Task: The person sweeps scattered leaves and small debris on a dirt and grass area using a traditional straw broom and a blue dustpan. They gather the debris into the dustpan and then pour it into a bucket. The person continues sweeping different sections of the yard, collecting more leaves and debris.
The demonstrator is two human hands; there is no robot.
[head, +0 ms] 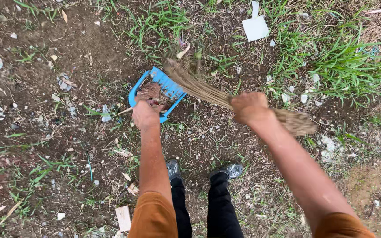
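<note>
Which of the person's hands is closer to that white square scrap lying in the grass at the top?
Right. The right hand, gripping the broom, is just below the white scrap; the left hand, holding the blue dustpan, is farther off, lower left.

My left hand (145,114) covers the dustpan's (166,83) near rim, so I can't see the grip. The broom (208,92) tip is motion-blurred, its middle hidden under my right hand (250,107). Both sleeves run off the bottom edge

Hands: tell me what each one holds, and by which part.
The left hand holds the blue dustpan by its near rim. The right hand has its grip around the bundled middle of the straw broom.
</note>
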